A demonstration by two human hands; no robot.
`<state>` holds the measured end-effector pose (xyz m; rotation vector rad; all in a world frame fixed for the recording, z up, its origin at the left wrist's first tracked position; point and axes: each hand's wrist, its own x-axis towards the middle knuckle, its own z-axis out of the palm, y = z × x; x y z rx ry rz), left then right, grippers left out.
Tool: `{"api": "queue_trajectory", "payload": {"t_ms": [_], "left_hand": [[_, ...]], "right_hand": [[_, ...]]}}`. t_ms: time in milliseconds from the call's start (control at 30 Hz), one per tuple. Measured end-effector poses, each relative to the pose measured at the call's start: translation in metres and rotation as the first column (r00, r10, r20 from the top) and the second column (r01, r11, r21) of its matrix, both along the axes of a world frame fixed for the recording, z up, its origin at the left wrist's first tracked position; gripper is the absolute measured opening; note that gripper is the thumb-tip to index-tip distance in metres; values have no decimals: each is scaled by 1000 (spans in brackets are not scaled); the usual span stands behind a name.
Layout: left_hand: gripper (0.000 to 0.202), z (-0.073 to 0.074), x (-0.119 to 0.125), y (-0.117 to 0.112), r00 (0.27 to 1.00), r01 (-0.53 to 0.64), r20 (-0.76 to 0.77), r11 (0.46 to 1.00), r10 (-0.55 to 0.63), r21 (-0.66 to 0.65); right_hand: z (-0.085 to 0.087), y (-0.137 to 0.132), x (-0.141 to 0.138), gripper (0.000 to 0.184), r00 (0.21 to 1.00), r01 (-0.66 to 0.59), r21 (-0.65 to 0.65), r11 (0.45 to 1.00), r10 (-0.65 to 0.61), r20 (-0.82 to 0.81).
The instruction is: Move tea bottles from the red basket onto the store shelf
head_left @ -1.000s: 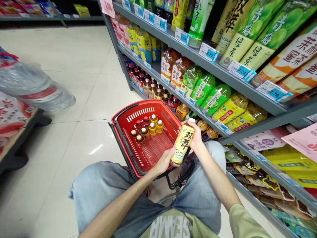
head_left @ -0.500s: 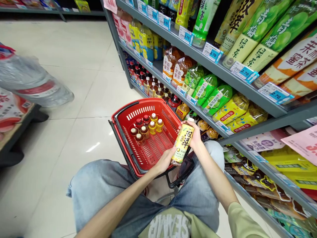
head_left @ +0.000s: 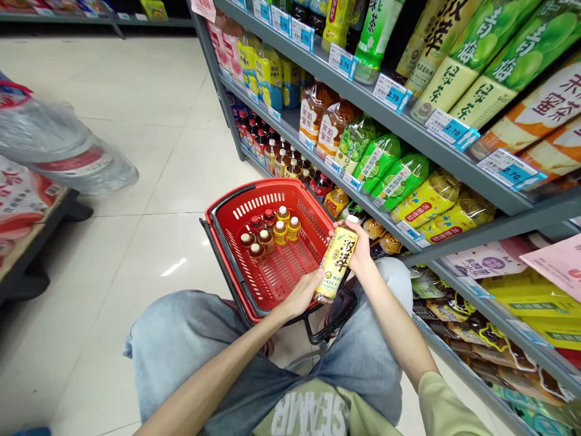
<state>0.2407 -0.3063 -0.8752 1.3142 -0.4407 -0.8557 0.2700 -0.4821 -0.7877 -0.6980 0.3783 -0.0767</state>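
Observation:
A tea bottle (head_left: 336, 263) with a pale yellow label and white cap is tilted between both my hands, its label turned up toward me. My right hand (head_left: 358, 245) wraps its upper part near the cap. Lower down, my left hand (head_left: 305, 293) grips the bottle's side close to its base; some fingers are hidden behind it. Beneath and to the left is a red shopping basket (head_left: 295, 266) with black handles, set between my knees. Several small bottles (head_left: 266, 240) with red, white and dark caps stand inside it, toward its far left part.
Grey shelves (head_left: 363, 100) of bottled drinks run along my right, with price tags on their edges. On the left, a low pallet (head_left: 49, 227) carries packs, beside plastic-wrapped bottles (head_left: 82, 154). Pale floor tiles (head_left: 136, 254) lie between. Another shelf (head_left: 113, 24) stands at the far back.
Nearly everything stays put. The view has shifted very slightly, and both hands keep the same hold on the tea bottle.

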Motion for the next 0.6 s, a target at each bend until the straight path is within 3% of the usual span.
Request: {"api": "queue_trajectory", "payload": {"t_ms": [467, 600], "left_hand": [[74, 4, 0, -1, 998, 18, -67, 1000, -17, 11], [72, 4, 0, -3, 991, 23, -131, 999, -28, -38]], "right_hand": [[-3, -2, 1, 17, 999, -39, -23, 999, 39, 8], [-3, -2, 2, 18, 1000, -20, -51, 999, 20, -1]]}}
